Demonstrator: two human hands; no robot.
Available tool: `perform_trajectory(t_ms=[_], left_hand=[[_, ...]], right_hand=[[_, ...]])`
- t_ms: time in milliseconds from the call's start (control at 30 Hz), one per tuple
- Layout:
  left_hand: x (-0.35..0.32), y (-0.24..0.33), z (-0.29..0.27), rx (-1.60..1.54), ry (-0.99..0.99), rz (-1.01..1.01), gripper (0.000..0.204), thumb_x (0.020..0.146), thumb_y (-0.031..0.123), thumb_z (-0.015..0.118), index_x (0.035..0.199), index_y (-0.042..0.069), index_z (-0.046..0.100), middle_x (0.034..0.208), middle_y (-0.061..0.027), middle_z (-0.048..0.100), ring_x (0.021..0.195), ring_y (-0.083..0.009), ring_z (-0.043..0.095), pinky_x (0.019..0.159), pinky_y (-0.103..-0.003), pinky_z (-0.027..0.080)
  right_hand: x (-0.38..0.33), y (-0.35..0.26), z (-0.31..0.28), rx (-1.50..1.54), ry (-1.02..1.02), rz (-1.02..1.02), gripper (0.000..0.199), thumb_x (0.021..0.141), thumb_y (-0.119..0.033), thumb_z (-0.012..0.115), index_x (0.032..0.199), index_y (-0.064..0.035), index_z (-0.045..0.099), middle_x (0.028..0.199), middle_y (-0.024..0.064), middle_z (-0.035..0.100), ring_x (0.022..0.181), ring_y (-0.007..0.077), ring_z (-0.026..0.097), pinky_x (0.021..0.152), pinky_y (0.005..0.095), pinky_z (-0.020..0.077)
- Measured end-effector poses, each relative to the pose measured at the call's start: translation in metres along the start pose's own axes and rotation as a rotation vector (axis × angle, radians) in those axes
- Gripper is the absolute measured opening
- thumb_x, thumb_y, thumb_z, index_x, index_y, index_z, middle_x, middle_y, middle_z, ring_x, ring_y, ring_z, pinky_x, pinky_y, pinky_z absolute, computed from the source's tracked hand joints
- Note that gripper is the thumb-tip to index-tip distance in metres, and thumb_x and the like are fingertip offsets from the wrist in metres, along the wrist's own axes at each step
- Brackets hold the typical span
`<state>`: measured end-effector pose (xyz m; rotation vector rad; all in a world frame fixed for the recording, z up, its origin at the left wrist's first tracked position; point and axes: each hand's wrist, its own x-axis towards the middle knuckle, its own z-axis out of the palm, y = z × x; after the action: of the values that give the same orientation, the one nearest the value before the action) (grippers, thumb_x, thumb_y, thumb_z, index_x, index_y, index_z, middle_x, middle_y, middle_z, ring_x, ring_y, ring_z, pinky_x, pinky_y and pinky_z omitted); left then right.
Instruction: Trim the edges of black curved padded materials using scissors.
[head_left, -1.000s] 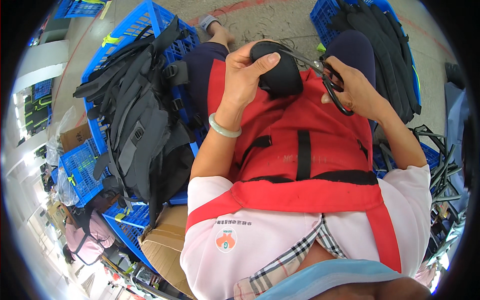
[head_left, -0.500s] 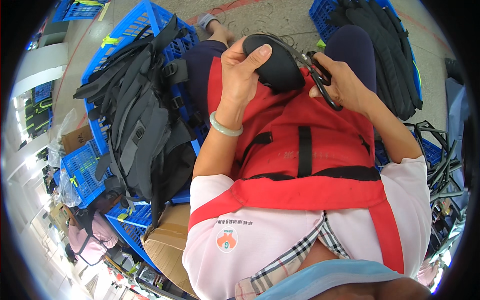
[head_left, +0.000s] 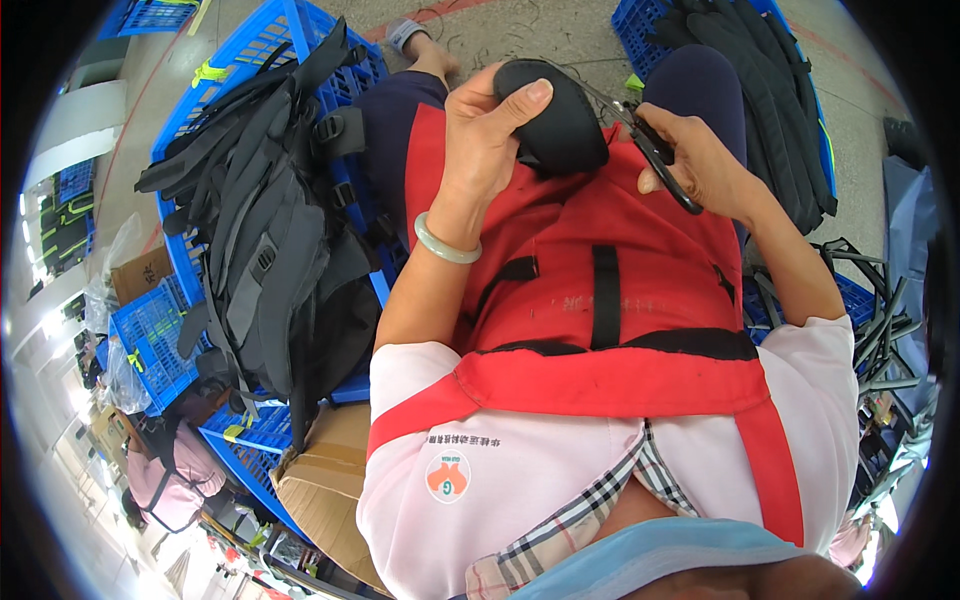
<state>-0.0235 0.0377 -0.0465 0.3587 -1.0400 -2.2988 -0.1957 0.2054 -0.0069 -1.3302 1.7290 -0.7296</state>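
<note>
My left hand (head_left: 490,125) grips a black padded fabric piece (head_left: 560,125) with a rounded top, the thumb lying across its face. My right hand (head_left: 695,160) is closed round the black handles of a pair of scissors (head_left: 655,150). The metal blades point up and left, along the right edge of the fabric piece; whether they touch it I cannot tell. Both hands are above the red apron (head_left: 580,240) over my lap.
At the left, a blue plastic crate (head_left: 165,215) overflows with black straps (head_left: 265,210). Another blue crate (head_left: 630,40) at the upper right holds long black padded pieces (head_left: 770,110). A cardboard box (head_left: 325,470) stands by my left side. Loose thread scraps (head_left: 520,25) lie on the floor.
The fabric piece has turned slightly in my left hand. The scissors have shifted a little right and their handles look closer together. The whole view has moved slightly.
</note>
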Motion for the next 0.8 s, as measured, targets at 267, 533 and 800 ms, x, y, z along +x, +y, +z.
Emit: perform_trajectory(t_ms=[267, 533, 800], left_hand=[[0.000, -0.001, 0.001, -0.024, 0.011, -0.008, 0.011, 0.085, 0.002, 0.069, 0.095, -0.002, 0.066, 0.087, -0.0058, 0.069, 0.076, -0.0120, 0.064, 0.071, -0.024, 0.052], [-0.001, -0.004, -0.001, 0.041, 0.005, -0.001, 0.010, 0.084, 0.001, 0.070, 0.093, -0.002, 0.067, 0.085, -0.0051, 0.068, 0.075, -0.0109, 0.064, 0.070, -0.024, 0.052], [-0.002, -0.019, 0.014, 0.209, -0.116, 0.002, 0.021, 0.081, 0.004, 0.074, 0.099, -0.004, 0.068, 0.086, -0.0045, 0.069, 0.076, -0.0089, 0.062, 0.071, -0.022, 0.052]], right_hand=[[-0.001, -0.007, 0.000, 0.009, -0.010, -0.018, 0.058, 0.075, -0.047, 0.077, 0.096, 0.0012, 0.051, 0.069, 0.0075, 0.038, 0.066, 0.0164, 0.037, 0.060, 0.0310, 0.0369], [-0.007, 0.001, -0.006, -0.038, 0.022, 0.045, 0.053, 0.076, -0.042, 0.078, 0.094, 0.0006, 0.051, 0.067, 0.0066, 0.036, 0.064, 0.0152, 0.035, 0.057, 0.0314, 0.0348], [-0.026, -0.009, -0.024, -0.227, 0.016, 0.210, 0.052, 0.075, -0.040, 0.077, 0.096, -0.0004, 0.050, 0.067, 0.0139, 0.043, 0.061, 0.0241, 0.038, 0.058, 0.0357, 0.0375]])
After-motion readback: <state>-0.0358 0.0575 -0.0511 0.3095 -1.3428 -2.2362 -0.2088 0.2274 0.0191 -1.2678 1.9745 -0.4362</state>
